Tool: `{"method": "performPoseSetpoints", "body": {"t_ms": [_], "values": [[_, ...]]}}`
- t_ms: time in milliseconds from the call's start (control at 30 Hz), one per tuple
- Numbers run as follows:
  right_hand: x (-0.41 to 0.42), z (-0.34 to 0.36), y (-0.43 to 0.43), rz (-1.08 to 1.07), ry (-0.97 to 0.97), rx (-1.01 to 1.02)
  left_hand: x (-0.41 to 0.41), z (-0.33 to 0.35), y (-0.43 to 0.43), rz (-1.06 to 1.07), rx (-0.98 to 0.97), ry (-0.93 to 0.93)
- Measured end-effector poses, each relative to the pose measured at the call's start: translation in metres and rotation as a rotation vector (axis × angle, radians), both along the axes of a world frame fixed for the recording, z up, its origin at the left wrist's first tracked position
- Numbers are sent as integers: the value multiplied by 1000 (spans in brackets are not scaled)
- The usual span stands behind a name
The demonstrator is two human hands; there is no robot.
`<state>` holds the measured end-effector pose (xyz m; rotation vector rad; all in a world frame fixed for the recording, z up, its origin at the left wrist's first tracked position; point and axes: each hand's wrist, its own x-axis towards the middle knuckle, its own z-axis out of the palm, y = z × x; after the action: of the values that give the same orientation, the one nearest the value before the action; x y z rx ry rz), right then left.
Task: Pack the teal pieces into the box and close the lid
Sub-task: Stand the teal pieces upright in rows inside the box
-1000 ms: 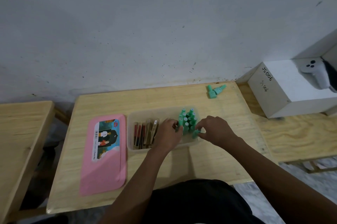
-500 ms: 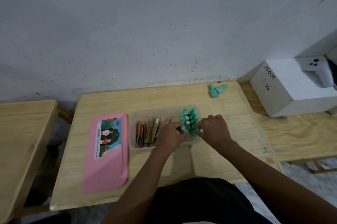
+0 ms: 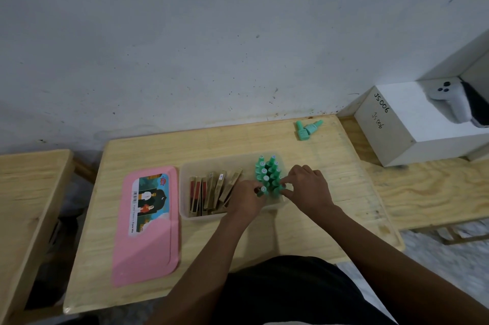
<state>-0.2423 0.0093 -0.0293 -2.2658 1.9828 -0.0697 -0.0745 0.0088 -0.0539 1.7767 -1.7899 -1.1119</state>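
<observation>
Seating the front row of the box looks like the step in hand. The box (image 3: 197, 215) sits mid-counter (image 3: 277, 240), its left half filled with brown sticks (image 3: 211, 192) and its right half with teal pieces (image 3: 267, 171) standing upright, caps up, packed close.

The left hand (image 3: 247, 201) comes in over the near wall, and its grip pinches the front piece (image 3: 262, 190) near the cap. The right hand (image 3: 308, 187) works from the right side with fingers curled, its grip nipping the corner piece (image 3: 276, 189) next to it. The fingers hide how low that piece sits.

To do this well, I would push each piece straight down rather than sideways, since a tall, narrow piece in a tight cluster probably tips its neighbours easily. One hand should steady the row while the other presses. Every base should reach the floor of the box, because a piece riding high would likely stop the lid from closing.

Room must also be kept for the loose pair (image 3: 307, 130), which lies on its side at the far right of the counter, well apart from the box. So the task is not finished. The pink lid (image 3: 148, 242) lies flat just left of the box, within easy reach of the left hand.
</observation>
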Motion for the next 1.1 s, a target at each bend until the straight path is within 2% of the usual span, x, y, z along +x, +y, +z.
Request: {"method": "performPoseSetpoints", "body": {"t_ms": [300,733,1100], "values": [[-2,-5,2,-69,-70,48,-5,-7,-1,3,36,2],[-3,-2,1,-98,-170,105,-9,-8,-1,4,-14,27],[-11,-12,-4,-96,-338,180,-10,-10,1,73,-24,34]]}}
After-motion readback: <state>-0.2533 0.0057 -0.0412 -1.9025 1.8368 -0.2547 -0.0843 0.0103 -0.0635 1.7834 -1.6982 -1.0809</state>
